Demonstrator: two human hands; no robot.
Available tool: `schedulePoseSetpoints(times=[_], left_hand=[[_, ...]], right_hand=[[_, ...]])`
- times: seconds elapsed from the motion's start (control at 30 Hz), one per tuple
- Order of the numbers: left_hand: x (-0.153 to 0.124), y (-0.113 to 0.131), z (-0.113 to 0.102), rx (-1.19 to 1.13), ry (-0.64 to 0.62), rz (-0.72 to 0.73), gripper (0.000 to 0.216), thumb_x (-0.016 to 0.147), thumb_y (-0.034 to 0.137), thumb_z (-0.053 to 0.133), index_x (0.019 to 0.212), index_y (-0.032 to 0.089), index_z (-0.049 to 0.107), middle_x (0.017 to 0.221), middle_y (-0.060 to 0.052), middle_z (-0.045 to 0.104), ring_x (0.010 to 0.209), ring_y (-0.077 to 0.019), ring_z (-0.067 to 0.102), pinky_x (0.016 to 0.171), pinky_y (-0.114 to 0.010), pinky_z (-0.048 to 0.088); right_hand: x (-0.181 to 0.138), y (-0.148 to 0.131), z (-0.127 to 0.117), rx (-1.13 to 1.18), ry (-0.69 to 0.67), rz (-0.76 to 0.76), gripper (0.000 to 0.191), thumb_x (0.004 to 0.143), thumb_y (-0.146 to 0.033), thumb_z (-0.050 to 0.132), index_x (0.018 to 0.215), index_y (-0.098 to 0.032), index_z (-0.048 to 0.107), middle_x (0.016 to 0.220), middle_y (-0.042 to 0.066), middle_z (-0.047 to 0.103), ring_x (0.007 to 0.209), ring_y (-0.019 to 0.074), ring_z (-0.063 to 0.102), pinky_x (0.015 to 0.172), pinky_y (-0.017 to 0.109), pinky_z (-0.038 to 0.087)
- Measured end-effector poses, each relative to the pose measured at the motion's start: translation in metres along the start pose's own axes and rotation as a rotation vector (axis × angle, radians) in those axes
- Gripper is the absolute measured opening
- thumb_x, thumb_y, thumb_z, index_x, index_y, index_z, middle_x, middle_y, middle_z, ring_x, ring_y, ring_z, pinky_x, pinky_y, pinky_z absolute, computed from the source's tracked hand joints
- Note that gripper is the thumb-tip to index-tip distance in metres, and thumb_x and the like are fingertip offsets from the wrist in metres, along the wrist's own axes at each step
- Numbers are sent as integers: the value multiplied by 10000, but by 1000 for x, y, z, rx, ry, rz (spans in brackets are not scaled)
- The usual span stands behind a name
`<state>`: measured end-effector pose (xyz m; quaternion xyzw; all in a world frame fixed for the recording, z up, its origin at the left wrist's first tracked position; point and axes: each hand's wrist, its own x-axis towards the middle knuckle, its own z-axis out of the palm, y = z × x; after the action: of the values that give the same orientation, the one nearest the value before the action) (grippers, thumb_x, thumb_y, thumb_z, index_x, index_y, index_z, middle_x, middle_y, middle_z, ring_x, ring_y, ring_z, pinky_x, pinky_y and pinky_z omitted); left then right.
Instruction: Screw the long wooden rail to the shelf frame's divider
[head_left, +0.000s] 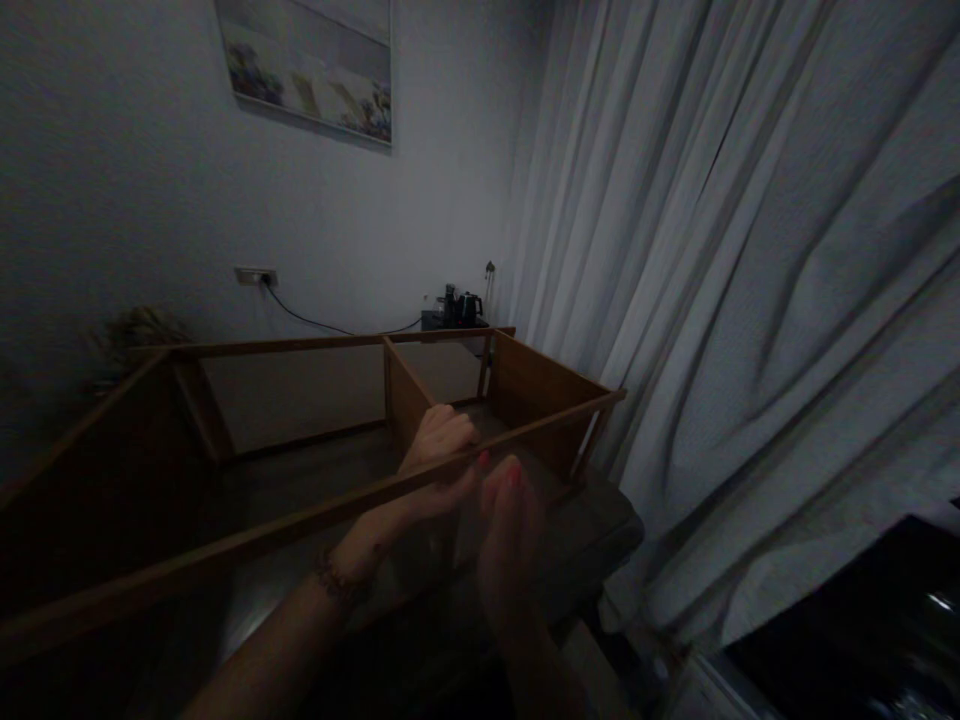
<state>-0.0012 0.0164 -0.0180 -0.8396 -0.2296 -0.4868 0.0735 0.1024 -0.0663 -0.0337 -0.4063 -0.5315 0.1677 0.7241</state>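
Across the wooden rail (262, 537), left hand (439, 438) curled over it, right hand (506, 540) flat, open, curtain (750, 300) beside.

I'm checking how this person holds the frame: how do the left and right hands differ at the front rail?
The left hand is curled, knuckles above the front rail; the right hand is flat, fingers straight, tips reaching the rail. The left wrist wears a bracelet; the right shows none. Both meet the same rail of the wooden frame, close together.
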Motion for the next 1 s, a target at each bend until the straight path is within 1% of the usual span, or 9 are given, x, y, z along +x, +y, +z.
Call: schedulePoseSetpoints(times=[0.13,0.2,0.33,0.43,0.5,0.67,0.8,0.9,1.0], left_hand=[[0,-1,0,-12,-30,-33,185,884,266,445,712,212,404,670,-4,474,733,-191,453,701,-366,369],[1,1,-2,-21,-27,-25,200,895,287,429,711,213,400,671,-8,473,729,-195,452,696,-370,369],[3,4,-5,-16,-13,16,201,908,293,400,725,212,401,676,-12,463,714,-199,434,678,-374,357],[2,4,-5,-3,-1,26,201,918,284,397,730,211,402,676,-11,457,702,-195,424,666,-368,346],[2,3,-4,0,1,23,185,916,273,408,742,211,408,683,-12,463,709,-195,426,669,-366,346],[2,3,-3,6,-2,16,146,894,235,428,749,213,420,686,-15,483,716,-196,438,672,-367,351],[3,5,-3,3,8,25,164,899,250,430,740,210,433,673,-15,483,706,-195,428,662,-364,350],[4,5,-3,4,15,29,186,907,261,425,729,208,429,666,-13,472,701,-193,419,658,-361,348],[3,4,-2,8,21,35,192,909,265,425,726,209,421,668,-13,470,698,-193,417,650,-360,342]], right_hand=[[10,-6,-23,-391,-165,-432,373,1020,-275,330,737,-213,565,673,16,588,667,173,515,661,309,358],[14,-8,-31,-481,-208,-540,297,1010,-246,367,883,-197,630,726,25,638,686,175,532,686,318,359],[15,-3,-39,-455,-183,-419,210,983,-292,460,1076,-205,627,839,29,674,719,166,587,698,304,413],[10,5,-39,-308,-84,-228,123,928,-327,569,916,-208,600,753,-2,630,642,143,589,598,259,451],[7,7,-38,-258,-48,-212,118,908,-307,606,843,-215,572,700,-22,596,603,131,581,547,239,454],[12,2,-43,-387,-43,-584,59,912,-177,608,905,-231,632,777,13,676,692,147,627,644,274,494],[22,-5,-52,-424,-232,-806,145,912,-120,588,965,-230,664,717,9,709,630,144,621,626,283,474],[22,-7,-53,-263,-343,-653,80,912,-176,603,930,-223,665,727,6,703,662,143,636,615,263,484],[16,-4,-50,-123,-345,-288,171,946,-293,554,820,-221,644,689,-10,645,619,125,609,550,233,462]])
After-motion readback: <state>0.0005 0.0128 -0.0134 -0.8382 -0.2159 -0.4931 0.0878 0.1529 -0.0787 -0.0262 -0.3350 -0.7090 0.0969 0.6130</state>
